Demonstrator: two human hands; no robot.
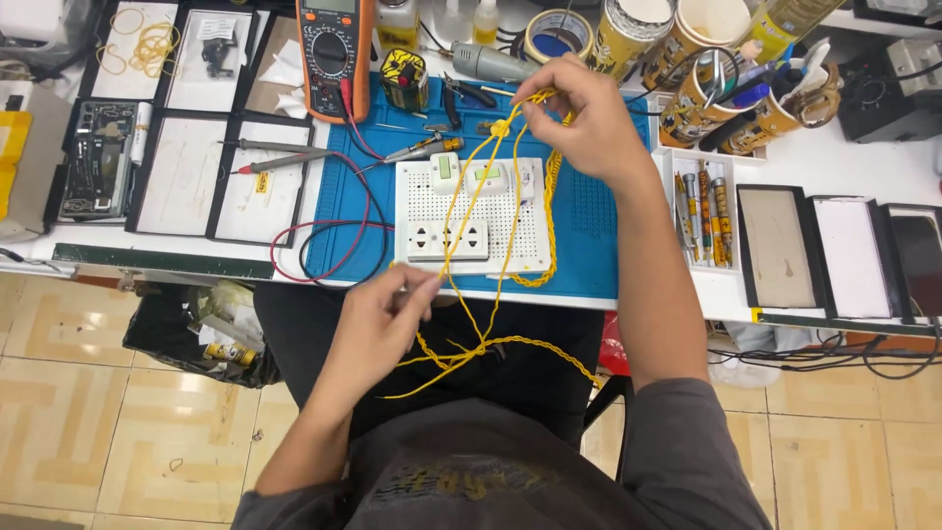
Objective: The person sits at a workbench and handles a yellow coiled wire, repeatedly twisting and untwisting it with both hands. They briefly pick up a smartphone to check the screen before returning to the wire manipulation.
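Your right hand (589,113) is raised over the blue work mat (589,211), fingers pinched closed on the upper end of the yellow wires (491,201), near a small knot or bundle of the same wire. Your left hand (388,309) sits lower, at the bench edge above your lap, thumb and fingers pinched on the strands where they run down off the mat. Wire is stretched between both hands, crossing over the white perforated board (471,211) that carries 1 double socket (448,238) and 3 small switch-type modules along its top edge. Progress, judging from the wire only: part is already twisted, since 1 braided-looking length loops down the right side of the board and another twisted run hangs across your lap with loose ends sticking out; the section between your hands looks like separate untwisted strands, so that part seems left to do. No wire end looks connected to the board, though I cannot tell for sure. Wire is thin, bright yellow, flexible, several strands, kinked in places. Around: orange multimeter (334,49) with red and black leads (329,240) at upper left, open part trays (186,167) to the left, cups of tools (721,93) at upper right.
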